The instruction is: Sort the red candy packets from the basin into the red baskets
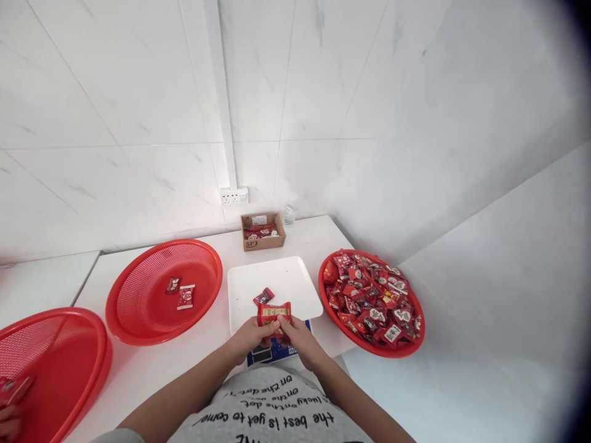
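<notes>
Both of my hands are closed on a red snack packet (pixel 276 312) with a pale gold printed panel. My left hand (pixel 252 335) grips its left side and my right hand (pixel 298 335) its right side, thumbs on top. Fingers underneath are mostly hidden, and I cannot tell whether more than one packet is held. It is above the near edge of a white tray (pixel 295 280) that sits on a scale with a blue front panel (pixel 279 352). A smaller dark red packet (pixel 263 296) lies on the tray just beyond my hands.
A red basket (pixel 401 352) heaped with packets stands right. Left is a red basket (pixel 138 326) holding two packets; nearer, another red basket (pixel 87 326) has a co-worker's hand (pixel 10 424) beside a red packet. Behind are a cardboard box (pixel 264 245) of packets and a clear glass (pixel 289 214).
</notes>
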Action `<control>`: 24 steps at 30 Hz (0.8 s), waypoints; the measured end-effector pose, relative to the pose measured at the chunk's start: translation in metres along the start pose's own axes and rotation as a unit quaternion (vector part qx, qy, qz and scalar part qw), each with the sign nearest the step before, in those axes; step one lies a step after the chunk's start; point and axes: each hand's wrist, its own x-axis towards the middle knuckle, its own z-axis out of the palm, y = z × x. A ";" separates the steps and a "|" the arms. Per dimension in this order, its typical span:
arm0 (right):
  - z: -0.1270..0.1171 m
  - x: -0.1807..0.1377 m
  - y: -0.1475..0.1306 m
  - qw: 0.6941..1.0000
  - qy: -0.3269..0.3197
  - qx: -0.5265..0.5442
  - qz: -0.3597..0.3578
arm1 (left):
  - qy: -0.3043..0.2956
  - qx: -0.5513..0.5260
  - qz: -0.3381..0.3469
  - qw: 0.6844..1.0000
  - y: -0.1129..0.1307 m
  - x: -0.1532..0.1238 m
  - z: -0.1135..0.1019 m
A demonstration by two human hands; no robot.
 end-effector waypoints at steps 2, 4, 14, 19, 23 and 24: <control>0.000 -0.002 -0.001 1.000 -0.008 0.009 0.004 | -0.009 0.006 0.008 1.000 0.002 -0.001 -0.001; 0.000 -0.003 -0.002 1.000 -0.008 0.013 0.003 | -0.019 0.016 0.006 1.000 0.002 -0.002 -0.001; -0.027 0.011 -0.013 0.988 0.106 -0.093 -0.056 | 0.166 0.235 0.149 0.946 -0.011 0.017 -0.016; -0.049 0.025 -0.011 0.945 0.165 -0.252 -0.127 | 0.101 0.491 0.221 0.837 -0.020 0.028 -0.038; -0.051 0.033 -0.003 0.836 0.221 -0.459 -0.205 | 0.048 0.625 0.163 0.762 -0.027 0.037 -0.037; -0.049 0.034 -0.002 0.815 0.202 -0.501 -0.208 | 0.046 0.639 0.155 0.752 -0.027 0.038 -0.036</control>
